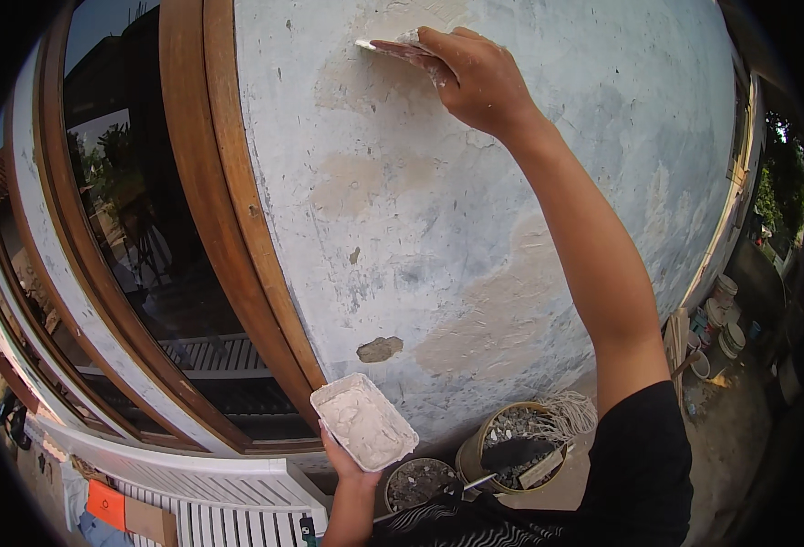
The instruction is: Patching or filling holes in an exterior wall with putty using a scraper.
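Observation:
High on the worn, pale blue-white wall point(447, 237), my right hand point(488, 82) is closed around a putty knife point(394, 48) smeared with filler. White paste clings to the blade's left end, which is at a beige patched area of the wall. Down by the wall's lower left corner, my left hand point(349, 463) supports a white rectangular tub point(408, 446) from beneath and its side. Pinkish-beige filler point(363, 421) fills the tub, its surface uneven. Most of my left fingers are hidden behind the tub.
Brown wooden window frames point(228, 182) with dark glass border the wall on the left. Below them stands a white slatted bench point(210, 474) with an orange box point(106, 504). A rubble-filled bucket point(520, 447) and a pot point(420, 483) sit at the wall's foot; stacked buckets point(723, 314) are far right.

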